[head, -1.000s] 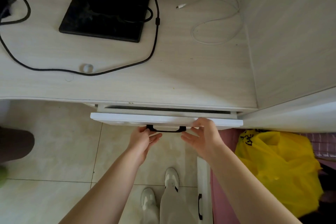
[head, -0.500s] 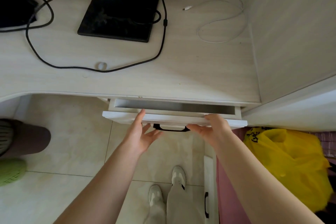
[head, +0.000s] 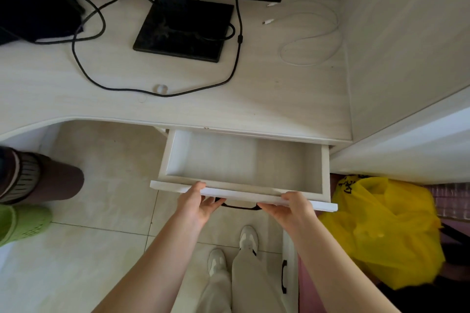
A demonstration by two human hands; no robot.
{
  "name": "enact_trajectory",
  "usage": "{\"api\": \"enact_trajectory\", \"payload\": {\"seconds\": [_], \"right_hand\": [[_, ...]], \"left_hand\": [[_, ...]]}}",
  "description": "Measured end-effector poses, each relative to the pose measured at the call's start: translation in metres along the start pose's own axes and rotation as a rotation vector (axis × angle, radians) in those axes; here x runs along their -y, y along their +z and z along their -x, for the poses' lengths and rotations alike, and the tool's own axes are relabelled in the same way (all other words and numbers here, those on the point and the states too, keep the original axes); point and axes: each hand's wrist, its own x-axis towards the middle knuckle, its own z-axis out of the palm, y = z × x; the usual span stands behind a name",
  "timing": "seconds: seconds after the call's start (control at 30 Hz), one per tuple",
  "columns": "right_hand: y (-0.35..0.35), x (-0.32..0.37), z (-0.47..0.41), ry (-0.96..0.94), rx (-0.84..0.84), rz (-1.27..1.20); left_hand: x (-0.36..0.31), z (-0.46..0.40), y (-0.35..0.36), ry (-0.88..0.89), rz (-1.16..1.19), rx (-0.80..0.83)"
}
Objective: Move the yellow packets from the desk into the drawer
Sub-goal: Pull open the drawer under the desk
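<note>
A white drawer (head: 244, 194) stands pulled well out from under the pale wood desk (head: 267, 99), and its inside shows nothing in it. My left hand (head: 197, 204) grips the drawer's front panel left of the black handle (head: 240, 206), thumb on the top edge. My right hand (head: 292, 208) grips the same panel right of the handle. No yellow packets show on the visible part of the desk.
A black monitor stand (head: 183, 30) with black cables and a white cable (head: 310, 40) lie on the desk. A small clear ring (head: 161, 88) sits near its front. A yellow plastic bag (head: 386, 231) lies on the floor at right. Another person's leg and green shoe (head: 23, 223) are at left.
The drawer has slid from nearly closed to well open, with both hands on its front panel pulling it toward me. The view has shifted, showing more of the desk's left side.
</note>
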Motion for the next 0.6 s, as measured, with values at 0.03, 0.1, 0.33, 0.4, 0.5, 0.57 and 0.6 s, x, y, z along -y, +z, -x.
{"api": "enact_trajectory", "payload": {"seconds": [0.03, 0.1, 0.33, 0.4, 0.5, 0.57, 0.6], "right_hand": [[-0.004, -0.005, 0.002, 0.003, -0.008, 0.005], [-0.014, -0.014, 0.005, 0.016, -0.023, 0.012], [-0.036, -0.029, 0.015, 0.064, -0.083, 0.033], [-0.038, -0.031, 0.017, 0.067, -0.107, 0.060], [-0.041, -0.034, 0.019, 0.067, -0.156, 0.109], [-0.044, -0.038, 0.021, 0.071, -0.182, 0.155], [-0.046, -0.039, 0.022, 0.075, -0.197, 0.174]], "left_hand": [[0.003, 0.003, -0.006, -0.005, 0.003, 0.000], [0.009, 0.008, -0.019, -0.011, 0.016, -0.003], [0.023, 0.019, -0.045, 0.001, -0.035, -0.070], [0.024, 0.023, -0.047, 0.008, -0.069, -0.087], [0.024, 0.028, -0.049, 0.006, -0.097, -0.107], [0.027, 0.030, -0.053, -0.005, -0.110, -0.114], [0.029, 0.031, -0.055, -0.008, -0.115, -0.120]]}}
